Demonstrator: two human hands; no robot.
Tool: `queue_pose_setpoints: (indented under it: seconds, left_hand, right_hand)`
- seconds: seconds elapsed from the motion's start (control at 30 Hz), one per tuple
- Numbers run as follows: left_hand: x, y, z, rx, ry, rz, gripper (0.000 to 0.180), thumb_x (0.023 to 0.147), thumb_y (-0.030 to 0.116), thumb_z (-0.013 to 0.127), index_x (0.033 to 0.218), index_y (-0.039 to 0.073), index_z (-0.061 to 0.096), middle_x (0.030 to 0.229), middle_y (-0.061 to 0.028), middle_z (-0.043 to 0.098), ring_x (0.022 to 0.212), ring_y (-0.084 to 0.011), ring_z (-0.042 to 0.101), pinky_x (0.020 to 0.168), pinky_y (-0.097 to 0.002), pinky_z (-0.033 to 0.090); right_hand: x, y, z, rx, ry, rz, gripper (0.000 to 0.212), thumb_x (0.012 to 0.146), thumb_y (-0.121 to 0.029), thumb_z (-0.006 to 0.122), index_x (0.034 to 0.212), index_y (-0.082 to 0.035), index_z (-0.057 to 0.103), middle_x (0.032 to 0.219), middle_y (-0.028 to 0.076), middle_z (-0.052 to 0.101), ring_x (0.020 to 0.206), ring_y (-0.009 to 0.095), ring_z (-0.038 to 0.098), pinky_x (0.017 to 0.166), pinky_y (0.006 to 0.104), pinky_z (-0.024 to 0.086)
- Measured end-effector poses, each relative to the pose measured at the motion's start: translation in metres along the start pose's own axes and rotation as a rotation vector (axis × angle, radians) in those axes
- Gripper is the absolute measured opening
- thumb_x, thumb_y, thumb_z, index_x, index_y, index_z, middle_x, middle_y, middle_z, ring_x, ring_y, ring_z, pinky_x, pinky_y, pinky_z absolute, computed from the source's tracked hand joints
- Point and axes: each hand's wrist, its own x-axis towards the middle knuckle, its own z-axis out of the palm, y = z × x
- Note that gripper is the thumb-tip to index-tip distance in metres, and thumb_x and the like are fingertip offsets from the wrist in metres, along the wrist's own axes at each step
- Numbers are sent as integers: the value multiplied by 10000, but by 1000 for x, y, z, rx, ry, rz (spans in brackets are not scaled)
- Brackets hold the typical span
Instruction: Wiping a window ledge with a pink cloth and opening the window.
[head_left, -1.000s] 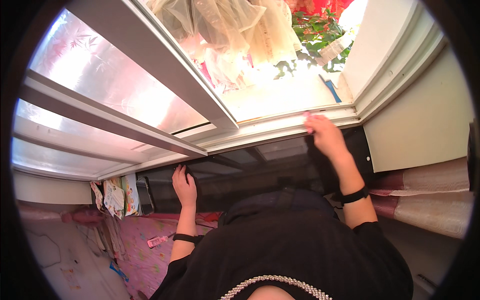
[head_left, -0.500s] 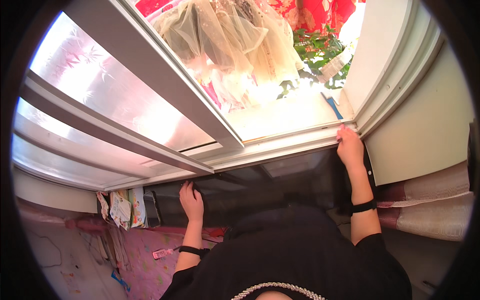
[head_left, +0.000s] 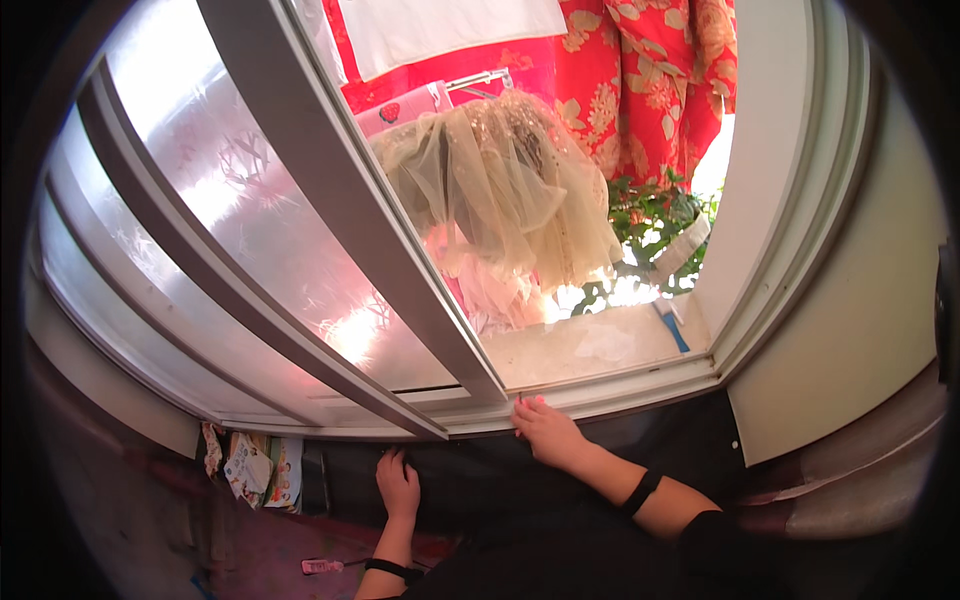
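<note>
My right hand (head_left: pixel 550 435) is at the lower track (head_left: pixel 630 388) of a white sliding window, close to the bottom corner of the sliding sash (head_left: pixel 375 215). Its fingers are bent together onto the track; whatever they may pinch is too small to make out. To the left, my left hand (head_left: pixel 399 487) rests on the dark ledge (head_left: pixel 465 485) below the frame. Its fingers are loosely bent, thumb apart, with nothing visible in them. Outside the track, a blue-handled brush or scraper (head_left: pixel 672 325) leans on the pale outer sill (head_left: pixel 590 345).
Frosted, leaf-patterned panes (head_left: pixel 240 170) fill the left side. Through the opening hang a cream tulle skirt (head_left: pixel 510 190) and red floral cloth (head_left: pixel 650 90), above green plants (head_left: pixel 650 225). Booklets (head_left: pixel 250 470) stand at the ledge's left end. A small pink bottle (head_left: pixel 320 566) lies below.
My right hand has moved left along the track, from the right corner to beside the sash. The view has tilted up, showing more hanging cloth. My left hand stays on the ledge.
</note>
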Motion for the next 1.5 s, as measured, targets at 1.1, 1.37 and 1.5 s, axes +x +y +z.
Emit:
queue_pose_setpoints:
  seconds: [1.1, 1.37, 1.5]
  left_hand:
    - [5, 2, 3, -16, 5, 10, 332, 828, 45, 564, 1151, -11, 613, 1241, -190, 572, 1179, -372, 513, 1015, -462, 398]
    - [3, 4, 1, 4, 13, 2, 326, 835, 47, 553, 1150, -16, 609, 1243, -192, 572, 1183, -377, 513, 1017, -468, 396]
    - [1, 3, -2, -3, 7, 9, 325, 845, 51, 545, 1157, -19, 603, 1250, -197, 569, 1187, -382, 510, 1022, -469, 395]
  right_hand:
    - [-148, 131, -130, -125, 271, 691, 302, 806, 25, 598, 1096, -19, 671, 1195, 161, 652, 1203, 355, 554, 1077, 425, 409]
    - [-91, 78, -91, 21, 161, 359, 307, 746, 64, 560, 1036, -21, 617, 1158, 177, 638, 1156, 367, 562, 1068, 447, 412]
    - [-66, 47, -75, 79, 175, 233, 276, 760, 13, 600, 1035, -13, 597, 1147, 154, 616, 1166, 356, 534, 1055, 430, 416]
